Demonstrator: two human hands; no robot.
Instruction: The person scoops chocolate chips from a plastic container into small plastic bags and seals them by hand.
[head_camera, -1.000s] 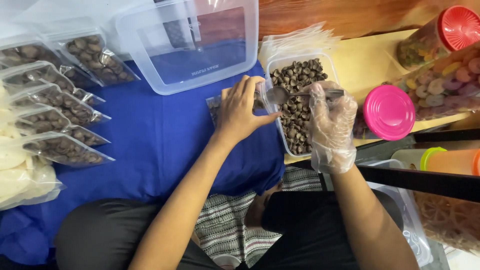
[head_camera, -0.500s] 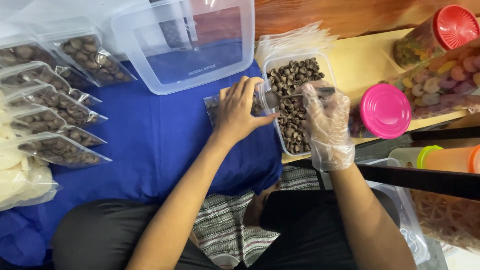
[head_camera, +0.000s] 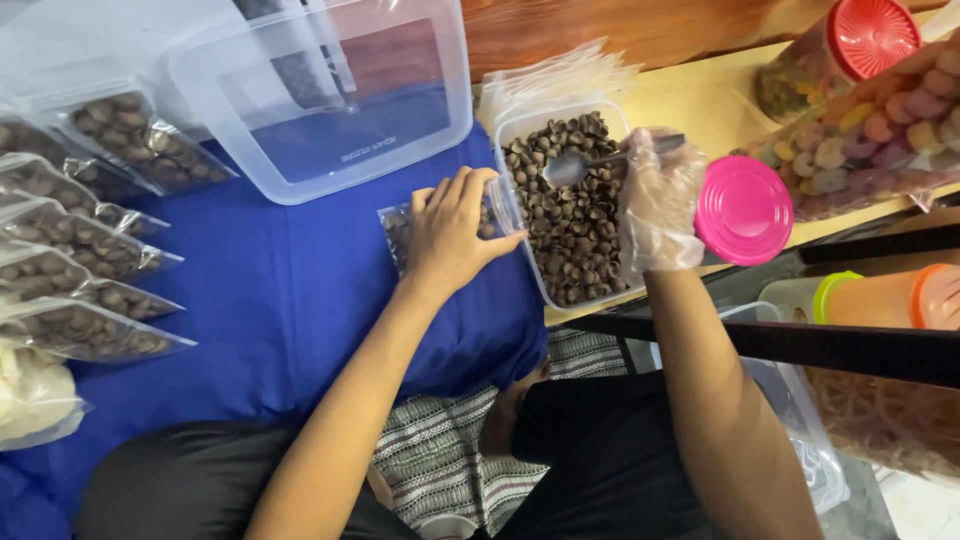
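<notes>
Seen from the head camera, the bare left hand (head_camera: 452, 232) pinches a small clear pouch (head_camera: 400, 228) of brown pieces, fingers curled at its mouth, on the blue cloth (head_camera: 290, 300). Just beside it, the gloved right hand (head_camera: 658, 205) is closed around a metal spoon (head_camera: 585, 165) held over the brown pieces in a clear tub (head_camera: 520, 125). Filled pouches (head_camera: 80, 250) line the cloth's left edge.

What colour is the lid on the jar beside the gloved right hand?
Bright pink lid, clearest in the head view.
</notes>
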